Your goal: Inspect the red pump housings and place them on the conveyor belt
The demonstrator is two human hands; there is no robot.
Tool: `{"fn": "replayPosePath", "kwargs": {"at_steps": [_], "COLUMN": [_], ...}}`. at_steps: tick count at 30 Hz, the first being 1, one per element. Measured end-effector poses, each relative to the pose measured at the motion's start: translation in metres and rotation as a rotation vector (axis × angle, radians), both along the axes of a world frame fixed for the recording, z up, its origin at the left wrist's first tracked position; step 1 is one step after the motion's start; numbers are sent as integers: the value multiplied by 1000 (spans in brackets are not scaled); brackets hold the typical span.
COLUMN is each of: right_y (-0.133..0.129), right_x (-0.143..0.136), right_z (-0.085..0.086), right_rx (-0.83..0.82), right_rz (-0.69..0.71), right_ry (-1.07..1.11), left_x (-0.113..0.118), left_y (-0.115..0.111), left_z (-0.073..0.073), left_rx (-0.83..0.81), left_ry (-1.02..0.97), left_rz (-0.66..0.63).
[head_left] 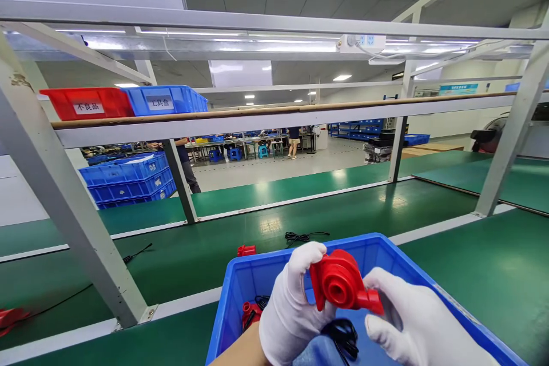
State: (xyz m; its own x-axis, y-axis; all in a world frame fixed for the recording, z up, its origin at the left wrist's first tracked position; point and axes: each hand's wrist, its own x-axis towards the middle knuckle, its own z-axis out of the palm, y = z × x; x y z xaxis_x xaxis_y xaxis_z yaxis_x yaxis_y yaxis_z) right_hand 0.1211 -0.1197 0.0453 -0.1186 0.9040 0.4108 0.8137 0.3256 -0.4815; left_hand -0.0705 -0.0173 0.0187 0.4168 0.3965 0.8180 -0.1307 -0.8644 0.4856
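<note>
Left fingers [309, 251] pinched the red housing [341, 281] while the right fingers [381, 281] gaped around its spout [371, 301], so imo a slack left grip could've dropped it onto the black cable [343, 334] in the blue bin [257, 277] right below them.

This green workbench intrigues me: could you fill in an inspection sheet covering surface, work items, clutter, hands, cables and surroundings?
Surface: green bench, crossed by pale strips.
Job's things: red part, rounded with a spout, held over a blue bin.
Clutter: small red piece beyond the bin; red object at the picture's left edge.
Hands: white-gloved; left hand holds the red part, right hand is at its spout, grip unclear.
Cables: black coil in the bin; another coil beyond it.
Surroundings: red tray on a shelf; stacked blue crates; people in the background.
</note>
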Motion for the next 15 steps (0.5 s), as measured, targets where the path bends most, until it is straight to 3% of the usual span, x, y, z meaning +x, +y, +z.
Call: {"fn": "replayPosePath", "kwargs": {"at_steps": [3, 6, 10, 15], "right_y": [-1, -1, -4, -13], "right_x": [-6, -9, -10, -15], "right_z": [2, 4, 10, 16], "right_rx": [-108, -75, 66, 291], "right_rz": [54, 69, 84, 89], "right_ry": [89, 102, 19, -108], "left_x": [-1, 1, 6, 13], "left_y": [1, -2, -5, 4], "left_z": [-5, 4, 16, 3], "left_rx": [77, -161, -512, -626], "left_ry": [5, 3, 17, -35], "left_rz": [0, -71, -300, -501]}}
